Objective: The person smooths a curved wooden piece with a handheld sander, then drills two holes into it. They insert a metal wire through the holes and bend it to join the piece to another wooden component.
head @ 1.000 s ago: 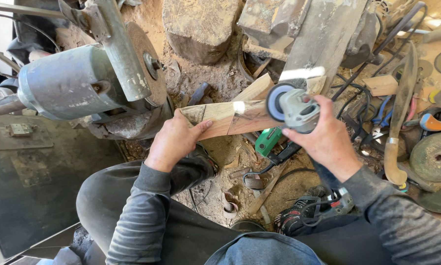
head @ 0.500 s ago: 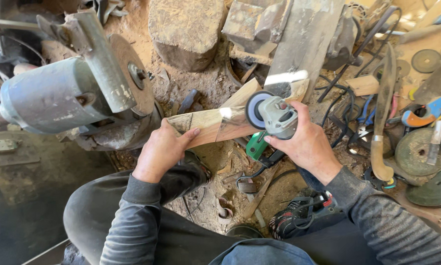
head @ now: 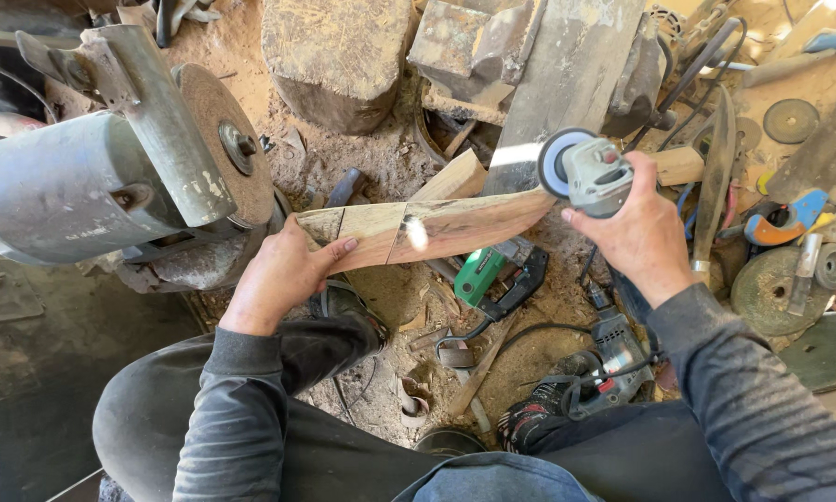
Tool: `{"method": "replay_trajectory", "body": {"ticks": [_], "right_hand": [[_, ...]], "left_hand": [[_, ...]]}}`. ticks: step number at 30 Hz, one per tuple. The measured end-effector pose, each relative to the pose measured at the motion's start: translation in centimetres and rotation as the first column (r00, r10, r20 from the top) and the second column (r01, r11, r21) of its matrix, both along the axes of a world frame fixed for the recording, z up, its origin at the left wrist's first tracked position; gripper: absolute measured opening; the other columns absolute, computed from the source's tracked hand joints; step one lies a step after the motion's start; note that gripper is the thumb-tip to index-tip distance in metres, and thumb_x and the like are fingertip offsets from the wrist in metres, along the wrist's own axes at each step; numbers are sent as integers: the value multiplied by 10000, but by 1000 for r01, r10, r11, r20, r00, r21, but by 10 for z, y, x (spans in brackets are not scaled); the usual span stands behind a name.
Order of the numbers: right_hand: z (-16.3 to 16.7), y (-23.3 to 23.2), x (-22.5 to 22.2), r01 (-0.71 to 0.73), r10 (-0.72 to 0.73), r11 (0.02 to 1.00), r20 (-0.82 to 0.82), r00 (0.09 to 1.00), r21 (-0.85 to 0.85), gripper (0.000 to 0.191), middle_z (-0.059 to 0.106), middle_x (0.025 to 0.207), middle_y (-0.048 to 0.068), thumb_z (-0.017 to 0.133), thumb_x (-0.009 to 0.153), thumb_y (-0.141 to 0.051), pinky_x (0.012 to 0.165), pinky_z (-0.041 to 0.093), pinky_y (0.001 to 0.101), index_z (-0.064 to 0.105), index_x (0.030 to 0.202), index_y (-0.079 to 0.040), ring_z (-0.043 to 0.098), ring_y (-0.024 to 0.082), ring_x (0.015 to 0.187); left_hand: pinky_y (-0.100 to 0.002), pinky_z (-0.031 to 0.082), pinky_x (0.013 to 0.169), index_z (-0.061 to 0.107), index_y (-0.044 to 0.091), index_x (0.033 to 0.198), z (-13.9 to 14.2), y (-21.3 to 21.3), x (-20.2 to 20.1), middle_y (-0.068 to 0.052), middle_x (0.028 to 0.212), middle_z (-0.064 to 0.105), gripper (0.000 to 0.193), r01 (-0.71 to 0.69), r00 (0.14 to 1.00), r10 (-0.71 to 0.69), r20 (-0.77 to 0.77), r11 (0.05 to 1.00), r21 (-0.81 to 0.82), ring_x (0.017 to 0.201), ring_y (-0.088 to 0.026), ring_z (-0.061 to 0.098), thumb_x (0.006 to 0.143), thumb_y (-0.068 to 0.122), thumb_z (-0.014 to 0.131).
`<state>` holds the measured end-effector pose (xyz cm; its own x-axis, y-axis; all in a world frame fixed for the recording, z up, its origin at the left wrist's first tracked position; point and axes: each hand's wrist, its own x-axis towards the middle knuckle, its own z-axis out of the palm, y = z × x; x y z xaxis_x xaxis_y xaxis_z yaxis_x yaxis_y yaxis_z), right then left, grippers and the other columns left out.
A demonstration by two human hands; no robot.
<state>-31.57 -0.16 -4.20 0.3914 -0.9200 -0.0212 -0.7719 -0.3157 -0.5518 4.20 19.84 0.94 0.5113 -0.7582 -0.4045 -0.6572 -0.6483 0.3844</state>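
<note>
We held a long, curved piece of wood (head: pixel 437 228) across our lap line, above the sawdust-strewn ground; it was pale tan with darker grain streaks, pencil-like cross lines near its left end and a bright sunlit spot at mid-length. Our left hand (head: pixel 283 274) gripped its left end, thumb on top, beside the bench grinder (head: pixel 111 177). Our right hand (head: pixel 636 232) was clenched around a grey angle grinder (head: pixel 585 172), whose disc met the wood's right end.
</note>
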Motion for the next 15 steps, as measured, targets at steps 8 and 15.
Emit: {"method": "replay_trajectory", "body": {"ticks": [8,15], "right_hand": [[-8,-21,3,25,-19,998,83,996,-62,846,704,1161,286,905,828,-364,893,560,468,380,1409,-45,719,420,1043],[-7,17,3,22,-23,1000,57,998,3,854,721,1147,271,900,815,-382,903,564,458,393,1414,-48,723,408,1051]], "left_hand": [[-417,581,642,578,-99,1045,6,-2,-2,-145,582,676,699,-59,996,60,-63,998,20,627,-297,758,855,558,724],[-402,577,609,569,-132,1099,11,4,-5,-133,552,670,737,-59,995,59,-83,998,0,584,-269,747,872,555,710]]}}
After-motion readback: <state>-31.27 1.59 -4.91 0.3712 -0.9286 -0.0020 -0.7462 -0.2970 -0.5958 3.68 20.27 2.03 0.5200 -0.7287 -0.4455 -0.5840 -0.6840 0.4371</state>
